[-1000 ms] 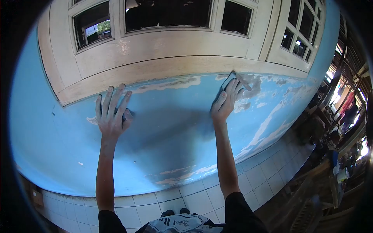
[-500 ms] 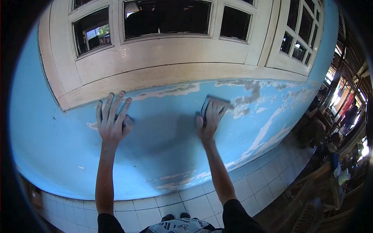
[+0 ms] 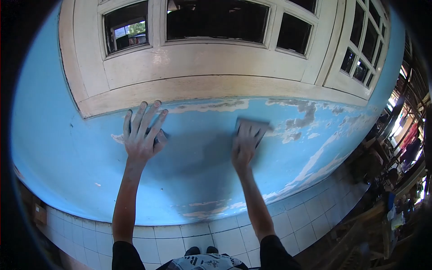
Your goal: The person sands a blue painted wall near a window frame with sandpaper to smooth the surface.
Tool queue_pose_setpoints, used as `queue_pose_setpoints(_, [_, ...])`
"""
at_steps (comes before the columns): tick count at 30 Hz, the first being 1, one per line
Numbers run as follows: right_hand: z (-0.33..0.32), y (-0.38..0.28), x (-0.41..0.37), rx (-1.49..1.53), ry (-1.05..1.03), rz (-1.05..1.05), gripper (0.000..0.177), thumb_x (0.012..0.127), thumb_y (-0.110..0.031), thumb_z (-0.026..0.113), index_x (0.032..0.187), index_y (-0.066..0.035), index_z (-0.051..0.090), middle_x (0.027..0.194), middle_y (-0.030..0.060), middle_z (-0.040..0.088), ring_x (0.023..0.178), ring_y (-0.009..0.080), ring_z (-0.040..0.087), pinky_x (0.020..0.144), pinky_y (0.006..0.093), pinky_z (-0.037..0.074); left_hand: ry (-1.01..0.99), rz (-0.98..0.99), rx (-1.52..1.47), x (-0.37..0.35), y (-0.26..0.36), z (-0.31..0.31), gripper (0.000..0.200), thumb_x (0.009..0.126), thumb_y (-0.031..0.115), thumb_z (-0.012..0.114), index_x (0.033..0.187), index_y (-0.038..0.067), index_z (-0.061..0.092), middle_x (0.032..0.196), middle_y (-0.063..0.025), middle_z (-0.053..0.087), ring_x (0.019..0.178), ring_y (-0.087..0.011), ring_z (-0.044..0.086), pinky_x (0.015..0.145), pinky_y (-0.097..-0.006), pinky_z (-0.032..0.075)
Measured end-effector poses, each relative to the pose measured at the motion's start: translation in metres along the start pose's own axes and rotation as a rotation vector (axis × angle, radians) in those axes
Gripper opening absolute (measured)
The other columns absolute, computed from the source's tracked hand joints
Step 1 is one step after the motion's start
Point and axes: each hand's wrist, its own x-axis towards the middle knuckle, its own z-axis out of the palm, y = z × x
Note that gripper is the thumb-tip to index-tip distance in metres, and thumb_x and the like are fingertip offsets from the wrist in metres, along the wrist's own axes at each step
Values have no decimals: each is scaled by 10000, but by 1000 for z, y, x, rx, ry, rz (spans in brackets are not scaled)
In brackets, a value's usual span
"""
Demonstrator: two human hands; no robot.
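Low on the blue wall (image 3: 67, 171), just under the cream window frame (image 3: 180, 87), I have both of the person's hands in my view. On the left, the left hand (image 3: 140, 141) is set against the paint, fingers spread and dusted pale, fingertips reaching up to the frame's lower edge. To its right, well apart, the right hand (image 3: 243, 148) is blurred, its fingers laid over a flat dark pad (image 3: 263, 125) that sits against the wall below the frame. Farther right, I see grey and white bare patches (image 3: 302, 116) where the blue is missing. Dark glass panes (image 3: 216, 22) fill the window's far part.

At the near edge, two dark shoes (image 3: 193, 251) stand on white floor tiles (image 3: 171, 245). The pale front of the shirt (image 3: 202, 261) between the black sleeves carries dark print; it looks like lettering, but from here I can't make out a word. Off at the far right, a red cloth (image 3: 410, 135) hangs among dim clutter; a brown box (image 3: 39, 213) stands at the left.
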Motion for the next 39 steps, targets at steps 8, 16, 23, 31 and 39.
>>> queue_pose_setpoints(8, [18, -22, -28, -17, -96, -9, 343, 927, -64, 514, 1224, 105, 539, 1279, 232, 554, 1291, 411, 426, 1090, 620, 172, 7, -57, -13, -1, 4, -3, 494, 792, 177, 499, 1273, 257, 581, 1368, 7, 528, 1284, -227, 466, 1055, -510, 332])
queue_pose_setpoints(16, [23, -39, 33, 52, 99, 58, 326, 928, -96, 542, 1205, 73, 577, 1259, 190, 585, 1299, 389, 429, 1099, 612, 154, 11, -5, -17, -1, 2, 0, 398, 900, 217, 426, 1271, 192, 568, 1357, -55, 531, 1283, -284, 462, 1061, -530, 304])
queue_pose_setpoints(23, [27, -48, 71, 47, 24, 29, 356, 877, -70, 597, 1224, 8, 586, 1274, 139, 579, 1301, 328, 432, 1097, 611, 166, 13, -50, -38, 1, 3, 0, 510, 771, 161, 505, 1264, 255, 594, 1371, 10, 526, 1285, -223, 465, 1044, -509, 344])
queue_pose_setpoints(31, [26, -69, 10, 66, -149, 44, 342, 879, -48, 607, 1213, 25, 591, 1238, 166, 599, 1282, 345, 459, 1098, 618, 155, -6, -27, -36, 0, 3, -2, 426, 839, 172, 480, 1250, 192, 589, 1369, -37, 522, 1291, -266, 454, 1059, -524, 316])
queue_pose_setpoints(39, [37, -75, -26, 73, -188, -7, 355, 876, -89, 622, 1223, -14, 601, 1261, 163, 587, 1287, 345, 456, 1098, 594, 196, -20, -42, -60, 2, 3, -6, 473, 793, 158, 506, 1254, 207, 595, 1367, -36, 522, 1286, -255, 460, 1055, -519, 321])
